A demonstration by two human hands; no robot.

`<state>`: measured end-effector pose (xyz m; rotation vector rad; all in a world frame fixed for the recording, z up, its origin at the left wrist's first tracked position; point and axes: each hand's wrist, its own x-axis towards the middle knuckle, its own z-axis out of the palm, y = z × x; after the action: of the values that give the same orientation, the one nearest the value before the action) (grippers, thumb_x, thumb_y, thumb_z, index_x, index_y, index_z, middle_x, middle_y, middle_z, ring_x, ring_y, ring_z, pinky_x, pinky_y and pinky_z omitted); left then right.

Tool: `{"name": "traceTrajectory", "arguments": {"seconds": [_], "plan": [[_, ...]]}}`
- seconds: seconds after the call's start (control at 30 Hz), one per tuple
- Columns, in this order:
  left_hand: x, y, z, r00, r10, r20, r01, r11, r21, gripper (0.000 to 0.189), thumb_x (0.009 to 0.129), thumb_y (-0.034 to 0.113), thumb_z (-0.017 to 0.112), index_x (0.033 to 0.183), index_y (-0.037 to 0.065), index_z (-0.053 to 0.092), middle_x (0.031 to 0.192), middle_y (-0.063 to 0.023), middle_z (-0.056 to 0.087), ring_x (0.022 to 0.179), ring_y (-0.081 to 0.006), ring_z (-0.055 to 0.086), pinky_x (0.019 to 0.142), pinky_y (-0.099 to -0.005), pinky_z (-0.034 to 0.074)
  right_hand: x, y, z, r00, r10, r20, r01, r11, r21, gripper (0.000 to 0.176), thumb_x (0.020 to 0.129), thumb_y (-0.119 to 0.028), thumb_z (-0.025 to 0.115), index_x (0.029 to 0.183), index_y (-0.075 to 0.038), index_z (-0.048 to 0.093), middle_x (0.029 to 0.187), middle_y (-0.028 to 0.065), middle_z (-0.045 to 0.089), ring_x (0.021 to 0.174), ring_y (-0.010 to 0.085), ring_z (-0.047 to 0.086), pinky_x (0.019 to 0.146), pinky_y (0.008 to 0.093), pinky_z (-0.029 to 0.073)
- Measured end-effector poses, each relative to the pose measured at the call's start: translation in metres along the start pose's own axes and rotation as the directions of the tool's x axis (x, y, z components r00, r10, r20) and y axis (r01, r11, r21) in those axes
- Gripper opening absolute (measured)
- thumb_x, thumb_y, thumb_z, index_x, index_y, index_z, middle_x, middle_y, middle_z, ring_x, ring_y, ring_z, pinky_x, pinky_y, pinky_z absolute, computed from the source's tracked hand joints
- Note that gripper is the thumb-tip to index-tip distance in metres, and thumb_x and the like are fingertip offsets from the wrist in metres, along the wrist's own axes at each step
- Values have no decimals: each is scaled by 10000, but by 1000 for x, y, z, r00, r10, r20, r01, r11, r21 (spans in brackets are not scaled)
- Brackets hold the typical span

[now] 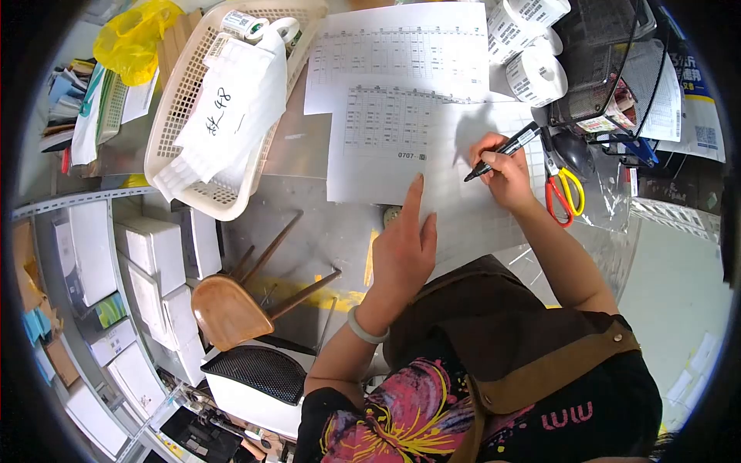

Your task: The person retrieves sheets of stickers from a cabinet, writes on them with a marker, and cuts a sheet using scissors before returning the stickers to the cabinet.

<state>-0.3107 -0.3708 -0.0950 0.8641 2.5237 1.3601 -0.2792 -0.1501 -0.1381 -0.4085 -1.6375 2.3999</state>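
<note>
My right hand grips a black marker, its dark tip pointing down and left just over the white paper. My left hand has the index finger stretched out and the thumb apart, with nothing seen in it. That fingertip lies at the lower part of a printed sheet with a table of small text and "0707" on it. Behind it, another printed sheet with wider tables is partly covered. Scissors with red and yellow handles rest just right of my right hand.
Rolls of printed labels stand at the back right, beside a black mesh organizer. A cream plastic basket at the left holds a white bag with handwriting and some rolls. A wooden stool and shelves of boxes lie lower left.
</note>
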Motion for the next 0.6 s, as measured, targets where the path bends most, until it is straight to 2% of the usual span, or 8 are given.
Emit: {"name": "traceTrajectory", "arguments": {"seconds": [0.03, 0.13, 0.23, 0.33, 0.43, 0.53, 0.6], "plan": [[0, 2, 1, 1000, 16, -13, -16, 1000, -16, 544, 851, 46, 646, 1353, -15, 446, 1063, -239, 642, 727, -355, 660, 609, -383, 510, 0, 0, 0, 1000, -3, 4, 3, 1000, 16, 144, 820, -138, 565, 832, 2, 597, 721, 51, 571, 553, 74, 415, 515, 228, 352], [3, 0, 6, 973, 177, -148, -188, 980, -61, 514, 842, 16, 640, 1334, 22, 490, 1148, -223, 612, 806, -353, 652, 651, -380, 515, 1, 1, -4, 1000, 2, 28, -4, 999, 47, 137, 822, -132, 564, 834, 0, 596, 729, 51, 578, 556, 72, 416, 517, 227, 353], [3, 4, -1, 992, 125, 10, -125, 992, 2, 453, 836, 1, 635, 1279, 56, 560, 1089, -193, 615, 794, -340, 637, 667, -371, 513, 0, 0, -5, 999, 8, 44, -11, 998, 58, 123, 830, -120, 562, 834, -2, 596, 741, 54, 589, 559, 70, 418, 519, 226, 356], [0, 1, 3, 992, 121, -22, -121, 993, 14, 397, 828, -7, 636, 1218, 63, 612, 1004, -170, 605, 740, -322, 613, 644, -358, 506, 0, 1, -2, 999, -14, 36, 12, 998, 65, 113, 840, -107, 560, 833, -1, 600, 739, 54, 591, 555, 68, 419, 516, 224, 359], [0, -2, 2, 997, 77, 23, -78, 996, 31, 383, 820, 8, 649, 1199, 49, 620, 979, -173, 593, 765, -326, 597, 660, -375, 499, 1, 3, -2, 999, -40, 32, 37, 997, 63, 109, 846, -101, 564, 834, -1, 604, 736, 55, 594, 547, 66, 422, 509, 222, 363], [3, -7, 0, 984, 178, 1, -177, 978, 114, 392, 807, 26, 666, 1196, 40, 618, 973, -180, 591, 813, -343, 585, 687, -407, 490, 1, 2, -2, 998, -44, 55, 39, 996, 77, 101, 847, -93, 570, 839, 0, 608, 739, 57, 600, 541, 66, 426, 504, 222, 365], [2, -9, 1, 982, 189, 2, -187, 974, 125, 393, 801, 37, 676, 1190, 35, 620, 975, -185, 592, 830, -352, 582, 707, -423, 486, 1, 2, -2, 997, -45, 64, 40, 996, 80, 100, 851, -90, 572, 841, 2, 610, 743, 58, 603, 541, 66, 432, 502, 222, 365]]}}
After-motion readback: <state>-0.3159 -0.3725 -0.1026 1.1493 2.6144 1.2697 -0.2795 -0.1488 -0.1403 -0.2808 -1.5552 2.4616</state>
